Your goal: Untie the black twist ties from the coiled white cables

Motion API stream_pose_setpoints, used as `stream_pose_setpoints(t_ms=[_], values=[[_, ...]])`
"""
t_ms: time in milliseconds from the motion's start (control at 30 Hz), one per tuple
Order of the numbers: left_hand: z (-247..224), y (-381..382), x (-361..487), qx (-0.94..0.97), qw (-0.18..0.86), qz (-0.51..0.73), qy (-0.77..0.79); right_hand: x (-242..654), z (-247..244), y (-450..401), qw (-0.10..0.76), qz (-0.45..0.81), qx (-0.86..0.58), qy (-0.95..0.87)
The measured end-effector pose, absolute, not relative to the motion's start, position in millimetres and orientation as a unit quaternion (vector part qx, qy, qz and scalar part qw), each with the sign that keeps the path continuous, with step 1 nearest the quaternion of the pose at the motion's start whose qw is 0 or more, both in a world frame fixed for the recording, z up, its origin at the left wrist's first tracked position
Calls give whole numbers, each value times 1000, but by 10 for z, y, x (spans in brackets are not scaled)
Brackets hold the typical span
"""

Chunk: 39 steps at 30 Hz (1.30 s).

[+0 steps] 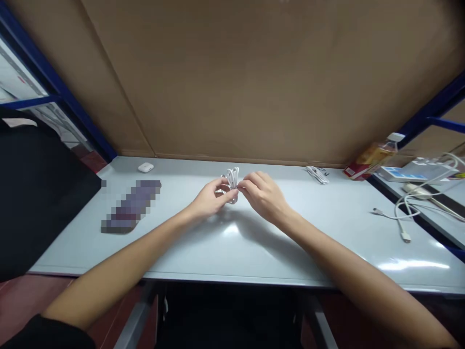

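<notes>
A white cable [233, 176], folded into a small looped bundle, is held above the middle of the table. My left hand [210, 196] is closed around the bundle from the left, thumb in front and fingers behind. My right hand [264, 195] is closed at the bundle's right side, with thumb and forefinger pinching at its middle. A thin dark tie [234, 188] crosses the cable at this pinch, and its end is largely hidden by my right fingertips. Loops stick out above and below my fingers.
Another bundled white cable [317, 174] lies at the back right, near a drink bottle [374, 157]. Loose white cables [403, 208] trail over the table's right edge. A white earbud case [146, 167] and a blurred-out phone-like object [132, 206] lie left on the grey table [203, 257].
</notes>
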<state>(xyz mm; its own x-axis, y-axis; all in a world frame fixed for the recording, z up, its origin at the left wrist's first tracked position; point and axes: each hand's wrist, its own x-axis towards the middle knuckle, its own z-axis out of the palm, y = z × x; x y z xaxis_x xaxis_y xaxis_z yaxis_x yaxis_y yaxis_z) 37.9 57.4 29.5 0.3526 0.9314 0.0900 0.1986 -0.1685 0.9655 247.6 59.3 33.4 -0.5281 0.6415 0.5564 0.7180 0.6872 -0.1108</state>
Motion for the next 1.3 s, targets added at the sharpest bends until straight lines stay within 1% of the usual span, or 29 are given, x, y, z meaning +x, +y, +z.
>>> stream_pose_setpoints(t_ms=[33, 100, 167, 233, 300, 367, 400, 467, 567, 633, 667, 767, 833, 967, 1067, 1167, 1300], values=[[278, 589, 343, 677, 464, 382, 425, 2429, 327, 580, 310, -29, -397, -863], [231, 616, 296, 707, 402, 393, 429, 2373, 314, 538, 344, 83, -424, -833], [184, 631, 285, 728, 369, 402, 415, 2375, 325, 488, 342, 226, -451, -793], [160, 627, 302, 727, 399, 406, 382, 2418, 358, 448, 310, 356, -460, -752], [170, 603, 329, 707, 463, 405, 349, 2477, 391, 427, 283, 425, -461, -726], [203, 570, 352, 686, 512, 397, 331, 2529, 400, 423, 274, 429, -464, -725], [220, 555, 361, 681, 520, 397, 330, 2548, 394, 426, 277, 414, -465, -732], [235, 534, 373, 680, 513, 404, 332, 2571, 365, 435, 292, 356, -467, -755], [195, 542, 377, 677, 510, 405, 343, 2572, 320, 440, 313, 236, -462, -795], [156, 565, 368, 674, 509, 396, 359, 2559, 320, 428, 312, 196, -454, -811], [144, 577, 361, 678, 500, 394, 367, 2552, 332, 418, 309, 197, -451, -814], [161, 596, 336, 722, 450, 373, 370, 2545, 404, 382, 296, 273, -450, -797], [196, 587, 324, 758, 406, 368, 355, 2561, 450, 370, 279, 362, -451, -767], [216, 550, 320, 796, 310, 409, 321, 2622, 454, 403, 221, 556, -415, -686], [174, 546, 328, 800, 295, 428, 300, 2647, 409, 443, 205, 646, -383, -628], [136, 554, 340, 788, 310, 443, 296, 2640, 390, 454, 223, 658, -374, -614], [123, 549, 355, 771, 314, 458, 311, 2590, 388, 419, 275, 579, -403, -653]])
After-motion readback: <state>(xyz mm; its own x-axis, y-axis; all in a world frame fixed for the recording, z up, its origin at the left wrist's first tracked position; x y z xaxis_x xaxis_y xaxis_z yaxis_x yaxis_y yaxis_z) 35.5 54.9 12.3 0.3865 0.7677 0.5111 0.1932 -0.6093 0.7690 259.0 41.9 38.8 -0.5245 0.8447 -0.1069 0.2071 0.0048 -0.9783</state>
